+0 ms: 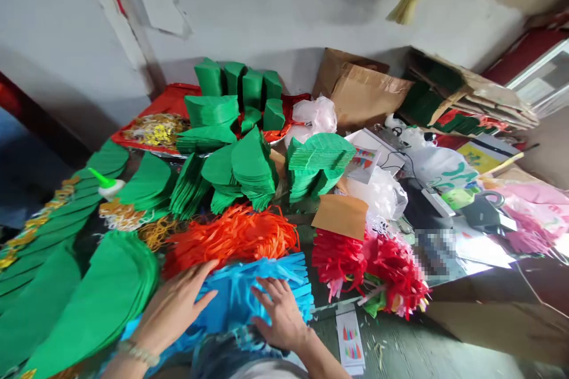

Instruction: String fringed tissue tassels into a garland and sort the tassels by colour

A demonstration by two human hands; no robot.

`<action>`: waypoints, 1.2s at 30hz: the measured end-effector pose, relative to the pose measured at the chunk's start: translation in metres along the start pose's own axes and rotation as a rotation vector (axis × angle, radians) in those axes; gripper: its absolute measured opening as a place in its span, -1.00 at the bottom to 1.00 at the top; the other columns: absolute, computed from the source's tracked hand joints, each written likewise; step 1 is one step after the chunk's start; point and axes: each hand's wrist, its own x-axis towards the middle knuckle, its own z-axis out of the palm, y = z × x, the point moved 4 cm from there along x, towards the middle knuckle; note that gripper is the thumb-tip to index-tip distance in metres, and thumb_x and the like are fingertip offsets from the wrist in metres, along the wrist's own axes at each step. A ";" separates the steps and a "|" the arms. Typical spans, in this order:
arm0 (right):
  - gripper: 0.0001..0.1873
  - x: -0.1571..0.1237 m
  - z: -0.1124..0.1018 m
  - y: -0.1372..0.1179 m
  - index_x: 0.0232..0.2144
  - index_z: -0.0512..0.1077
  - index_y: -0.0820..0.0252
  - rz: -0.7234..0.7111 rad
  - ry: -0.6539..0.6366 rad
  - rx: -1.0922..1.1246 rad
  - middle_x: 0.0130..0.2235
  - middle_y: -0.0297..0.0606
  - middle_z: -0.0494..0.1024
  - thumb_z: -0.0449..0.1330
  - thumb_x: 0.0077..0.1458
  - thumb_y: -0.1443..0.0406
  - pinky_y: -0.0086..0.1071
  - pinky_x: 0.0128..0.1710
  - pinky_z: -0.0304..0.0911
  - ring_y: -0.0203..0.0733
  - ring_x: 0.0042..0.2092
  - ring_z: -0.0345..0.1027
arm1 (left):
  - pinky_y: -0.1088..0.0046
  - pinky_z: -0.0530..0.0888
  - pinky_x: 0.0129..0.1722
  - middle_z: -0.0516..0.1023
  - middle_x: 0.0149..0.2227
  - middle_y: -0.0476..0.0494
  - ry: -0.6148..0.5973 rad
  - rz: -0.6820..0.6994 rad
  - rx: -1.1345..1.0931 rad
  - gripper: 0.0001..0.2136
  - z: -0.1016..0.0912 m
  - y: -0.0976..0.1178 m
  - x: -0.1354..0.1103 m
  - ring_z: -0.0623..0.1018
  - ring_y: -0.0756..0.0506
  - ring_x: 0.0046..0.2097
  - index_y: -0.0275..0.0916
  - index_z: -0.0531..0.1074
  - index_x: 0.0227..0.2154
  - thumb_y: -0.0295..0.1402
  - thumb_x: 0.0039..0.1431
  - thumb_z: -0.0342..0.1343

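Observation:
My left hand [173, 308], with a beaded bracelet [138, 353] on its wrist, lies flat with fingers spread on a stack of blue fringed paper [253, 293]. My right hand [280, 314] rests open on the same stack, to the right. Just beyond the blue lies a heap of orange fringed paper [231, 240]. Large green paper half-rounds [102, 290] fan out to the left of my left hand. Red fringed paper [338, 260] sits to the right of my right hand. Neither hand grips anything.
Several stacks of green paper cutouts [253, 169] stand behind the fringes, on a red tray [155, 109]. A white glue bottle [106, 186] lies at left. Further right are a brown cardboard box [364, 92], white plastic bags [311, 118] and a kraft envelope [340, 216]. Printed cards [349, 340] lie near my right arm.

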 end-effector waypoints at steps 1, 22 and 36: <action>-0.54 -0.007 -0.016 0.016 0.14 0.30 0.04 0.082 0.103 0.004 0.15 -0.16 0.39 0.07 0.22 0.09 -0.10 0.07 0.21 0.00 0.09 0.29 | 0.26 0.41 0.06 0.50 0.08 -0.17 0.020 0.054 -0.059 -0.65 0.001 0.024 0.014 0.52 -0.21 0.06 -0.15 0.33 0.06 -0.24 0.24 -0.05; -0.71 -0.103 -0.285 0.393 -0.39 0.43 0.23 0.672 1.134 0.117 -0.40 -0.27 0.49 0.10 0.14 0.11 -0.44 -0.47 0.22 -0.29 -0.47 0.35 | 0.19 0.39 0.05 0.52 -0.13 -0.14 0.150 0.391 -0.299 -0.88 0.139 0.374 0.200 0.46 -0.17 -0.02 -0.18 0.45 -0.19 -0.39 0.22 0.11; -0.48 -0.203 -0.302 0.405 0.03 0.32 0.23 0.864 1.108 -0.176 -0.14 -0.08 0.47 0.21 0.08 0.09 -0.30 -0.43 0.28 -0.10 -0.31 0.40 | 0.00 0.24 0.09 0.38 0.04 -0.24 -0.021 0.482 0.037 -0.45 0.178 0.414 0.233 0.34 -0.33 0.09 -0.15 0.35 -0.07 -0.38 -0.19 0.40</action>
